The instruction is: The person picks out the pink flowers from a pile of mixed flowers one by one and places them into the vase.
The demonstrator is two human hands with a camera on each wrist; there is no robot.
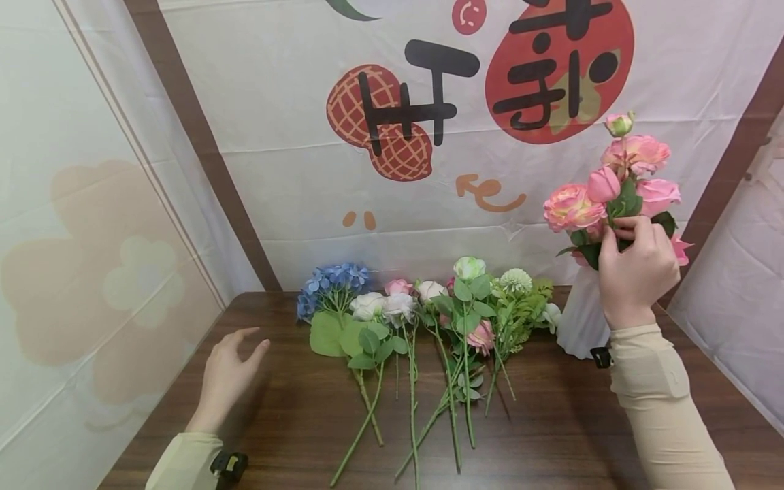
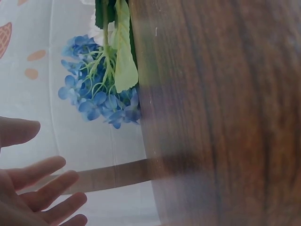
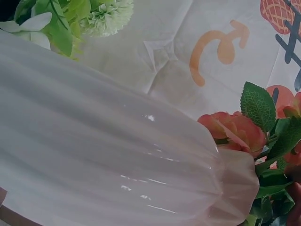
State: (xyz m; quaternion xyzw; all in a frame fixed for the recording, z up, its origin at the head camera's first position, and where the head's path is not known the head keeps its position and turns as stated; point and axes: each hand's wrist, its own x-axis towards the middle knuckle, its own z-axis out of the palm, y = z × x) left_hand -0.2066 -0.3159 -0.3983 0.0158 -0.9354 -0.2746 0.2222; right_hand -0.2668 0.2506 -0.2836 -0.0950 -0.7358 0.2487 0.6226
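Pink flowers (image 1: 603,185) stand in white vase (image 1: 582,320); looks partly done.
Right hand (image 1: 640,272): fingers pinching a stem (image 1: 610,216) there. Left hand (image 1: 225,376): fingers spread, nothing held. Blue hydrangea (image 1: 335,280), white roses (image 1: 368,306), greenery (image 1: 531,301) lie on surface (image 1: 294,415), apparently left to place.

R grip (image 1: 640,269) pinching pink flwr (image 1: 603,184) above wht vase (image 1: 582,323), L grip (image 1: 229,373) nr brn tbl (image 1: 278,422) edge, blooms (image 1: 431,291) btwn

Black characters (image 1: 437,111) over red shapes (image 1: 404,165) on the white backdrop (image 1: 275,170) cannot be surely read.
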